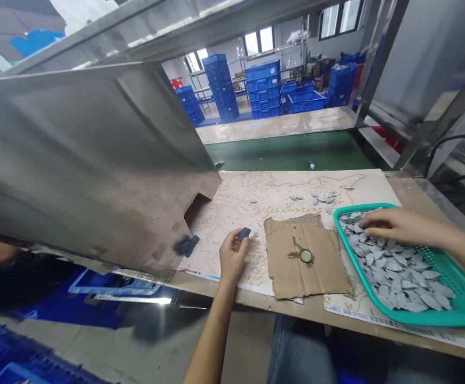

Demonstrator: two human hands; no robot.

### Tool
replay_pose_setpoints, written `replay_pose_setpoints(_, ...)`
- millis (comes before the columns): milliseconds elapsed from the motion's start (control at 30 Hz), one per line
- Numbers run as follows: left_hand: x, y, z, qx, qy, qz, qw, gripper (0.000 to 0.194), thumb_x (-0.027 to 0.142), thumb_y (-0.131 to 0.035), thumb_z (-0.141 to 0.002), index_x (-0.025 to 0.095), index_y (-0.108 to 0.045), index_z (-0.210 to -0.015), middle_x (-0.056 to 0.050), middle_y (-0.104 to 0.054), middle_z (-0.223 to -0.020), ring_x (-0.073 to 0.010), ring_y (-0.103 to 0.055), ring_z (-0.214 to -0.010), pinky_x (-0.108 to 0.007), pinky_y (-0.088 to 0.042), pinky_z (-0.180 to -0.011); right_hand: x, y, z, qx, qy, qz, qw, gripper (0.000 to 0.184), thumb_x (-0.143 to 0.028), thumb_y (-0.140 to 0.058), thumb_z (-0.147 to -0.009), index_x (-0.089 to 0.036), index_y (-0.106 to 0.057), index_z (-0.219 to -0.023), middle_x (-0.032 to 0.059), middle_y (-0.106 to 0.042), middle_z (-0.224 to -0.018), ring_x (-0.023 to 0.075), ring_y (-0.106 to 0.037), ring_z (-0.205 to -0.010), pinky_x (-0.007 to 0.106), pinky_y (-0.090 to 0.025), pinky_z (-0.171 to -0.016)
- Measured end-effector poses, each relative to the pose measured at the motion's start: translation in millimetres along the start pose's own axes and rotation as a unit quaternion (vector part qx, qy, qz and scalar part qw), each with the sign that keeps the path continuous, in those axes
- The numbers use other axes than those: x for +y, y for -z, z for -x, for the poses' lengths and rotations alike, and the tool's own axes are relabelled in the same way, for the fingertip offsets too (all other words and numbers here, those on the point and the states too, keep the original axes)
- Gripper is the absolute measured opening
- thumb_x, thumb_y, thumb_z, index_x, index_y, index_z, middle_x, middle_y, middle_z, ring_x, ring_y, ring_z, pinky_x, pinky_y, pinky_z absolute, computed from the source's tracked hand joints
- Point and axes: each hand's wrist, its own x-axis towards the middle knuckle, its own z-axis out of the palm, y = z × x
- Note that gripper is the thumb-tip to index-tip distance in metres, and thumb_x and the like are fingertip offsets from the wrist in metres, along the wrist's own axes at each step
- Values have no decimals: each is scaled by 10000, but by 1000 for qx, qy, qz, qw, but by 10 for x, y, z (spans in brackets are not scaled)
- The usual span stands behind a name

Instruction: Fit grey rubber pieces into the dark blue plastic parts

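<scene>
In the head view, my left hand (232, 257) pinches a small dark blue block-like piece (243, 233) above the printed sheet (272, 186). A small pale piece (255, 234) shows right beside it. My right hand (386, 223) reaches into a green basket (462, 314), its fingers bent down onto grey leaf-shaped pieces (392, 264); whether one is between the fingertips is hidden. Between my hands lies brown cardboard (288, 280) with a bottle cap (306, 256) and dark wet stains on it. Another dark blue piece (192, 245) lies at the metal panel's edge.
Several loose grey pieces (324, 198) lie on the sheet near the basket. A large metal panel (96, 160) slants in at left. Behind the table runs a green belt (280, 152) with a small dark piece (310, 164) on it. Blue crates (263, 88) are stacked farther back.
</scene>
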Motion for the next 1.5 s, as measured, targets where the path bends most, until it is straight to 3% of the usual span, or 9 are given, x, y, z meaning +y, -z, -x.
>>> replay_pose_setpoints(133,50,-9,29,14,3,18,1000,326,401,-653,-655,170,-695,-881,-40,-673,-757,-140,-574,-645,-250,-487,-624,13,-268,2,60,17,44,997,460,-338,-309,-910,-150,-683,-1099,145,-666,-1136,284,-613,-1058,401,-472,-861)
replay_pose_setpoints(333,173,-101,277,34,119,186,975,517,472,-683,-605,156,-650,-1012,-59,-668,-805,-137,-603,-622,-215,-469,-491,94,-354,1,107,42,76,990,336,-220,-381,-830,-219,-699,-936,117,-665,-1048,282,-629,-960,362,-437,-689)
replay_pose_setpoints(567,290,-133,397,-31,210,328,921,413,335,-721,-514,160,-666,-884,-55,-671,-868,-119,-584,-680,-182,-480,-496,5,-229,-29,152,61,-8,987,356,-542,-403,-874,-241,-587,-919,96,-650,-878,229,-609,-734,375,-479,-659)
replay_pose_setpoints(733,270,-51,368,-44,207,399,892,348,353,-713,-530,158,-653,-812,-36,-640,-774,-99,-528,-592,-174,-437,-442,-514,-220,-241,34,33,-232,971,472,-704,-566,-761,-325,-648,-1031,53,-690,-1033,252,-651,-902,369,-534,-747)
replay_pose_setpoints(833,263,-21,385,-61,205,412,886,372,431,-743,-550,159,-648,-786,-17,-616,-696,-82,-485,-520,-177,-420,-418,-853,-282,-388,-53,48,-285,956,480,-710,-601,-717,-278,-691,-906,44,-710,-919,241,-651,-863,356,-512,-763)
replay_pose_setpoints(967,246,-16,391,-72,198,395,894,502,549,-822,-506,169,-649,-786,6,-592,-623,-75,-480,-479,-172,-415,-405,-1060,-355,-496,-94,30,-326,940,478,-689,-607,-718,-221,-672,-791,36,-696,-759,194,-624,-736,329,-453,-718)
replay_pose_setpoints(1133,177,-40,406,-81,151,330,928,498,556,-838,-561,171,-655,-818,3,-607,-665,-65,-502,-474,-168,-439,-421,-960,-454,-576,-78,21,-335,939,530,-714,-600,-710,-205,-618,-854,43,-677,-727,175,-594,-679,319,-435,-662)
replay_pose_setpoints(1333,151,-42,436,-108,68,299,946,333,452,-788,-711,184,-675,-872,-13,-643,-761,-76,-564,-557,-161,-478,-480,-865,-519,-627,-90,63,-337,935,612,-752,-533,-731,-193,-600,-973,87,-694,-841,220,-644,-756,355,-482,-683)
replay_pose_setpoints(1500,183,-34,434,-125,72,267,953,362,498,-759,-733,181,-664,-881,-13,-640,-738,-85,-566,-545,-197,-506,-522,-958,-428,-516,-84,40,-335,938,573,-675,-551,-761,-192,-637,-1055,88,-716,-922,252,-661,-856,384,-483,-771)
